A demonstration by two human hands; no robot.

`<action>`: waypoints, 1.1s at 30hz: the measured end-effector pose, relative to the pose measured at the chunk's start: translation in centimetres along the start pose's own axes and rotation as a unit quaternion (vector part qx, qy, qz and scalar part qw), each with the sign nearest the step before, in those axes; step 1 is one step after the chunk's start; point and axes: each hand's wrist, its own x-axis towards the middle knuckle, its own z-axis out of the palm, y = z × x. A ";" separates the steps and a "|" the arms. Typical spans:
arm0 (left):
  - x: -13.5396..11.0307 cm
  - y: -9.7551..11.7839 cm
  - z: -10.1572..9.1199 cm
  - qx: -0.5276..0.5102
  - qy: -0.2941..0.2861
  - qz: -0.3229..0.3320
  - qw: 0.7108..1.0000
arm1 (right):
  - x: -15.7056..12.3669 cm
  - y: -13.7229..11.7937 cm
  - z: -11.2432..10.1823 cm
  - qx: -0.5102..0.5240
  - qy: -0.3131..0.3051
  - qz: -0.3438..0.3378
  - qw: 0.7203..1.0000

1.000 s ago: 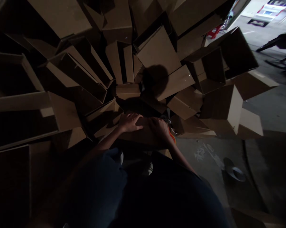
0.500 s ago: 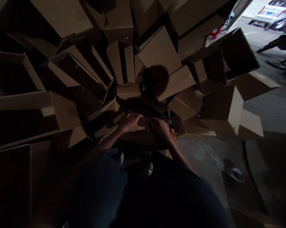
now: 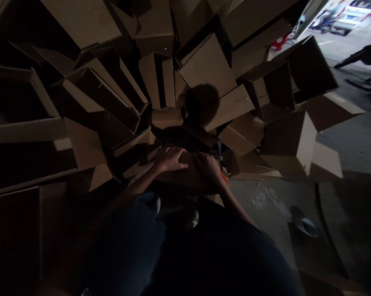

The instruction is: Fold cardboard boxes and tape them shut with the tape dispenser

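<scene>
In the head view a closed cardboard box (image 3: 180, 176) lies low in front of my knees, mostly in shadow. My left hand (image 3: 172, 159) rests on its top at the left, thumb spread away from the fingers. On the right part of the same top lies my right hand (image 3: 208, 165), its fingers laid over the cardboard and slightly bent. An orange curved object (image 3: 224, 177) shows just beside my right wrist; its kind is too dark to tell. A small metallic part (image 3: 217, 154) sticks out beyond my right fingers.
Many open cardboard boxes (image 3: 206, 65) are heaped ahead and to the left. More boxes (image 3: 288, 139) stand at the right. A pale ring-shaped object (image 3: 308, 227) lies on the concrete floor (image 3: 274, 238). A parked white vehicle (image 3: 356, 16) stands outside at the upper right.
My hands and the box have stayed in place. Outside at the upper right, a motorbike shape now shows left of the white vehicle, where earlier one was at its right.
</scene>
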 end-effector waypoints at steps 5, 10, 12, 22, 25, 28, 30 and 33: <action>0.0 0.1 -0.1 -0.003 -0.005 -0.004 1.000 | 0.1 0.0 0.0 -0.002 -0.001 -0.002 1.000; 0.1 -0.1 0.0 -0.004 0.000 0.001 1.000 | 0.1 0.1 0.2 0.003 0.002 0.002 1.000; 0.1 -0.2 0.1 -0.006 -0.001 -0.001 1.000 | 0.1 0.2 0.3 0.003 0.007 0.002 1.000; 0.5 0.1 0.4 0.015 -0.011 -0.029 0.999 | 0.1 0.3 0.3 0.003 0.007 -0.010 1.000; 0.6 0.0 0.2 0.015 -0.021 -0.026 0.999 | 0.1 0.3 0.4 0.006 0.010 -0.010 1.000; 0.6 -0.2 0.2 0.017 -0.022 -0.025 0.999 | 0.1 0.3 0.4 -0.002 0.012 -0.006 1.000; 0.6 -0.2 0.4 0.021 -0.013 -0.027 0.999 | 0.1 0.3 0.4 -0.003 0.010 -0.007 1.000; 0.6 -0.2 0.6 0.022 -0.003 -0.027 0.999 | 0.1 0.3 0.3 0.003 0.011 -0.012 1.000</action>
